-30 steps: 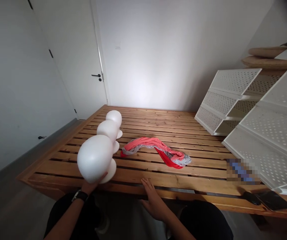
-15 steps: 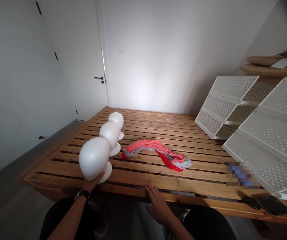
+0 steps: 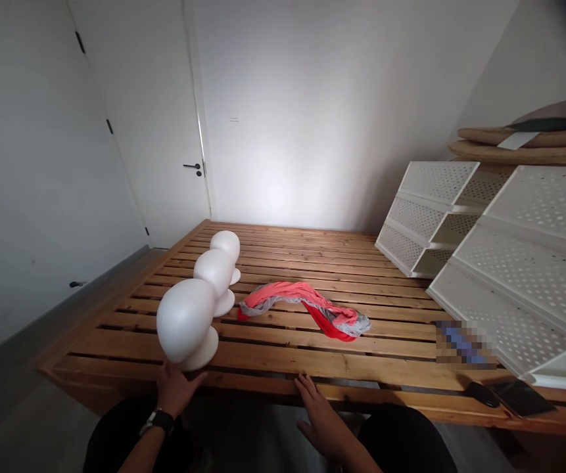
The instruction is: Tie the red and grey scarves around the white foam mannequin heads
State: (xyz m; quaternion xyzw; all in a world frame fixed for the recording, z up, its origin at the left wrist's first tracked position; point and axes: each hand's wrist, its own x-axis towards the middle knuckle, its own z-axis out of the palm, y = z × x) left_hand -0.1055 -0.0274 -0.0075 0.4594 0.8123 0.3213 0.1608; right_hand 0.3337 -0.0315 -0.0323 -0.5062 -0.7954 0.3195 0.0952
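Observation:
Three white foam mannequin heads stand in a row on the wooden slatted bed frame. The nearest head stands by the front edge. My left hand, with a watch on its wrist, touches the base of that head from the front, fingers spread. The middle head and the far head stand behind it. A red and grey scarf lies crumpled on the slats to the right of the heads. My right hand rests flat on the frame's front edge, fingers stretched out, holding nothing.
White perforated shelf units lean on the right side of the frame. A dark phone and a small black object lie at the front right. A white door stands at the back left, with a white wall behind.
My left hand slid from under the nearest head down to the front of its base. My right hand drew back slightly towards me. The view shifted a little.

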